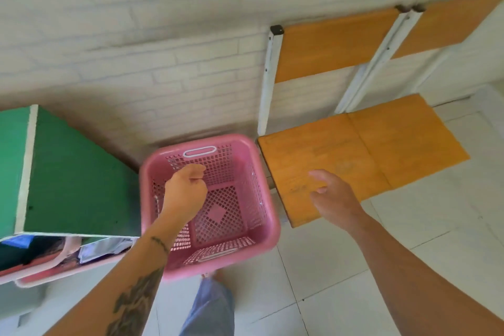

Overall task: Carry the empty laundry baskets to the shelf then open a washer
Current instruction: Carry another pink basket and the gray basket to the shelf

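No writing is legible. The left hand [185,191], grip curled closed and holding nothing, hovers over the empty pink basket [261,172]. At its 3 o'clock, the right hand [332,196] spreads an open, empty grip above the orange seat [381,150].

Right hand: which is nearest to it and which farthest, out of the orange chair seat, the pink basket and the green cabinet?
From the right hand:
1. Orange chair seat, directly beneath it.
2. Pink basket, to its left, under the left hand.
3. Green cabinet, far left.

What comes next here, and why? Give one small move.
Probably lower the left hand to the pink laundry basket's far handle slot and close on it: the basket is empty, the fist hovers inside, and the right hand is open beside it.
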`<state>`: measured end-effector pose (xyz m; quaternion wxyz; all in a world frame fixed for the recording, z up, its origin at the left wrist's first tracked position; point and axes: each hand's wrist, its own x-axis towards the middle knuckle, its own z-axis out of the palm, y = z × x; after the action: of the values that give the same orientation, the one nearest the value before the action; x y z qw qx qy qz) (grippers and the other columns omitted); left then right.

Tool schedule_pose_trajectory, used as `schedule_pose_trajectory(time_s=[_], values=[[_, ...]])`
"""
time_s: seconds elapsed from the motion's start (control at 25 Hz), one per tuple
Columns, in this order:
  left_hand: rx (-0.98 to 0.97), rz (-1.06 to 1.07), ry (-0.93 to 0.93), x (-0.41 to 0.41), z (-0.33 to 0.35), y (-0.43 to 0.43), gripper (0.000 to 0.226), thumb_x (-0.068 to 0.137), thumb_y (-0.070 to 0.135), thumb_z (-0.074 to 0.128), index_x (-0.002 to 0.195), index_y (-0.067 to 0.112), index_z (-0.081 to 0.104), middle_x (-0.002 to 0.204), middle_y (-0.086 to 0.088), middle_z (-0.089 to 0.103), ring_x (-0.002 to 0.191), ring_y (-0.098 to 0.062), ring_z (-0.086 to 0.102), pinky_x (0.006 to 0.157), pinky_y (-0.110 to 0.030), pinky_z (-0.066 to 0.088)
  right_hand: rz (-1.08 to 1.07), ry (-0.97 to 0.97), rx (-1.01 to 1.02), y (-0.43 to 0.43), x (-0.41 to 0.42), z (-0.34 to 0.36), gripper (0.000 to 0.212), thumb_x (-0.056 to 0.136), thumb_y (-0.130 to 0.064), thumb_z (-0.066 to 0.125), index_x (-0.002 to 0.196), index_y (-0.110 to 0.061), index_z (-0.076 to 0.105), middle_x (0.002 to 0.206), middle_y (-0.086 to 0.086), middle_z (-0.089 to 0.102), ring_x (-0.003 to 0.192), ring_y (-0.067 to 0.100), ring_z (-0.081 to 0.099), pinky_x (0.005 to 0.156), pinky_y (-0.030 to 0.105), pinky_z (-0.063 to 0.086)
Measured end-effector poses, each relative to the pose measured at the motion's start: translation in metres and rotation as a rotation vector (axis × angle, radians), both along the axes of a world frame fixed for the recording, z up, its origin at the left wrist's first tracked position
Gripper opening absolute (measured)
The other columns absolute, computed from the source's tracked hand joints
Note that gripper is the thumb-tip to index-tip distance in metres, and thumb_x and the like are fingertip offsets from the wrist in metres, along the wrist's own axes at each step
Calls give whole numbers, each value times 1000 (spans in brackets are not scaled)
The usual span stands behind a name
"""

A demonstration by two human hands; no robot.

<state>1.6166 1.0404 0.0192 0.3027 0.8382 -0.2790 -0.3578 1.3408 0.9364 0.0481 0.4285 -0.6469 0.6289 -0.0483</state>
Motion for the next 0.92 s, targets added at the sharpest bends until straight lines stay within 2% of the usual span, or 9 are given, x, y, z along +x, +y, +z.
schedule_pose_trajectory(time_s=[0.08,0.12,0.2,0.28,0.48,0.68,0.76,0.84,0.92], values=[[-48,-113,-23,-50,33,-7,42,88,6,45,121,23,64,116,4,66,88,-10,62,59,-6,38,-33,-46,-44,15,-55,26,51,86,-12,53,136,-27,52,136,-8,51,111,12,53,79,26,47],[-74,-175,-33,-79,49,-9,39,88,7,46,119,24,64,115,3,66,83,-7,62,57,-6,37,-54,-67,-66,22,-86,39,51,87,-11,53,136,-26,52,135,-8,51,112,12,53,77,23,45],[-151,-304,-43,-148,79,-14,34,90,10,45,114,26,63,107,2,68,59,1,60,48,-10,41,-127,-100,-130,40,-160,65,49,86,-10,53,133,-26,55,132,-7,54,113,13,54,78,23,44],[-219,-372,-41,-216,104,-17,28,94,15,44,112,24,63,94,3,67,42,0,55,41,-16,43,-187,-109,-179,58,-230,88,48,85,-10,55,129,-27,57,131,-7,55,112,13,55,81,25,44],[-307,-617,-81,-393,156,-39,27,91,19,45,107,31,64,109,11,64,79,-11,64,59,-23,49,-329,-69,-312,98,-403,140,44,84,-11,58,122,-32,58,125,-5,56,103,14,58,86,30,46],[-420,-850,-7,-557,190,-77,21,93,15,48,96,31,62,95,11,63,76,-16,63,52,-15,43,-530,-35,-408,117,-538,166,40,85,-11,59,115,-37,56,120,-4,56,98,14,59,84,27,44],[-498,-909,38,-622,194,-97,25,91,7,51,92,29,63,91,6,64,74,-7,62,52,-6,41,-623,-16,-426,117,-588,166,41,85,-12,58,117,-37,56,122,-6,55,100,13,58,86,28,46],[-520,-989,58,-684,191,-120,27,90,3,51,95,26,66,91,4,66,63,-2,59,50,-6,42,-699,11,-422,111,-634,165,43,85,-13,57,122,-36,55,125,-7,52,105,14,56,91,32,48],[-556,-1090,62,-746,189,-148,33,88,3,52,90,33,65,92,3,68,63,-2,58,55,-11,44,-776,36,-421,99,-682,164,45,85,-13,57,124,-36,54,126,-7,52,107,14,55,91,31,48]])
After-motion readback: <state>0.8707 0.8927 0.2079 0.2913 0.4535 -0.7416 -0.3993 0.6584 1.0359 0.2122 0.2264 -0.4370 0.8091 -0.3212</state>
